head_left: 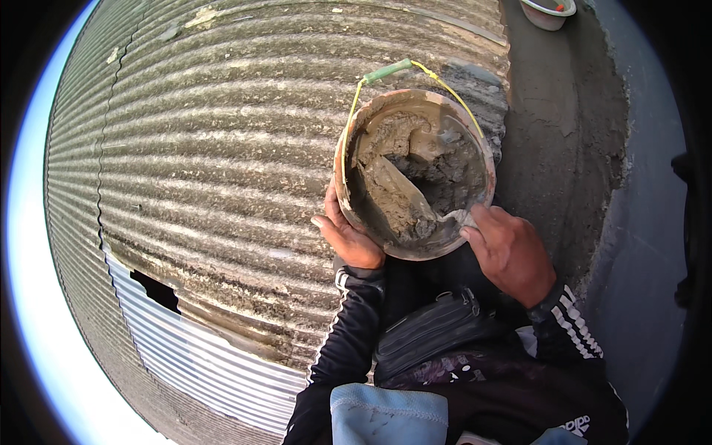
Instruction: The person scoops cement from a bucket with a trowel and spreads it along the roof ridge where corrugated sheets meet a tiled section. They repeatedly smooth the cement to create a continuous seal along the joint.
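A round bucket (pixel 417 254) with a mud-stained rim is in front of me, its mouth facing up. Wet grey-brown mortar (pixel 404 133) fills much of what I can see inside. My left hand (pixel 354 239) steadies the bucket from its lower left side, palm against the wall. In my right hand (pixel 513 252), closed at the lower right rim, is the handle of a trowel (pixel 400 182). The trowel's mortar-coated blade lies in the mix, pointing up and left. A yellow bail with a green grip (pixel 387 71) arches over the bucket's far side.
Weathered corrugated roofing (pixel 222 148) spreads across the left, with a dark hole (pixel 156 291) beside a lighter metal sheet (pixel 200 356). On the right runs a strip of mortar (pixel 560 126) along a grey surface (pixel 645 245). A white basin (pixel 547 16) stands at the far right.
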Available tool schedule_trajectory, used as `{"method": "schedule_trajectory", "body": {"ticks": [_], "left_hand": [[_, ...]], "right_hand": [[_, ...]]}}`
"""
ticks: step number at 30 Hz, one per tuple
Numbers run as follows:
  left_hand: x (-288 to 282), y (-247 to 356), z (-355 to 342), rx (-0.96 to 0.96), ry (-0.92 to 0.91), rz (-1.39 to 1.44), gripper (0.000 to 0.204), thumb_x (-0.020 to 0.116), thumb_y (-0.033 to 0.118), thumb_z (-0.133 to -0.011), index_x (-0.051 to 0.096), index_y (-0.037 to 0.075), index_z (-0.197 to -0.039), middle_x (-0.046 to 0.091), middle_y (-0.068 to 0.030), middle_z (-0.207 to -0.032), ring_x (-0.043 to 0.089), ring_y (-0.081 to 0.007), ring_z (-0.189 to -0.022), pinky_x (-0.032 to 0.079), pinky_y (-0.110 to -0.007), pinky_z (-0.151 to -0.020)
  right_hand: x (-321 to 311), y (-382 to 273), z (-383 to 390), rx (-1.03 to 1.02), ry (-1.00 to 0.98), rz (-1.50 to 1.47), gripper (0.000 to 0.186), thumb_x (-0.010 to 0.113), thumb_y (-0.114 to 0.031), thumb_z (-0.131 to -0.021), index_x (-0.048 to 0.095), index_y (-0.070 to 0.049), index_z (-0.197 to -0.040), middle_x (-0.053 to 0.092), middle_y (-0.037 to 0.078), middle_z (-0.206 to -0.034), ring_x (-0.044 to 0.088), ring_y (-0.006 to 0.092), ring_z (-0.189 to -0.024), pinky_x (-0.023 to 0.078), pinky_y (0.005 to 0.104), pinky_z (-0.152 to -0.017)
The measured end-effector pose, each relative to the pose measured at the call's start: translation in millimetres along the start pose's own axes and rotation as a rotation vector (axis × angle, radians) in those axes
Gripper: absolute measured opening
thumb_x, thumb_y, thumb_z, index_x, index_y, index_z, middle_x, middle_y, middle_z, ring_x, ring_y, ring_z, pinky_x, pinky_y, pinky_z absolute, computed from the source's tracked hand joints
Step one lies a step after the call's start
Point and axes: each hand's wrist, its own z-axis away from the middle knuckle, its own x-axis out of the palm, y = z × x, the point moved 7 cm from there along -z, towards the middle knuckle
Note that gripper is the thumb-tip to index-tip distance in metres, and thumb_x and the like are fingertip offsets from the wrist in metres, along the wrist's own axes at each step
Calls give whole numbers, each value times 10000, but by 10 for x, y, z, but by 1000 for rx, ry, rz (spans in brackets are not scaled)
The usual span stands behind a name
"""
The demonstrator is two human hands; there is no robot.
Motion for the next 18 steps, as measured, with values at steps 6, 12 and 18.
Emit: {"method": "schedule_trajectory", "body": {"ticks": [6, 12, 18], "left_hand": [[-28, -12, -29, 15, -5, -51, 871, 131, 649, -1103, 440, -34, -1546, 523, -170, -1533, 496, -297, -1417, 351, -435, -1230], [-50, -46, -7, -1, 14, 21, 892, 151, 677, -1092, 423, -34, -1557, 514, -179, -1544, 491, -312, -1422, 353, -450, -1227], [-19, -76, 33, -47, -95, 40, 872, 187, 682, -1085, 392, -4, -1583, 495, -188, -1546, 487, -326, -1421, 389, -478, -1203]], "right_hand": [[56, 1, 25, -33, 4, 16, 192, 688, -172, -979, 580, -13, -973, 628, 203, -820, 670, 430, -782, 530, 519, -684], [294, -60, 69, 0, -172, -42, 193, 699, -167, -974, 614, -2, -1029, 640, 214, -839, 659, 441, -775, 516, 518, -668], [411, 292, -4, -6, -329, -384, 291, 619, -246, -1026, 620, 4, -876, 663, 231, -771, 671, 464, -757, 533, 526, -703]]}}
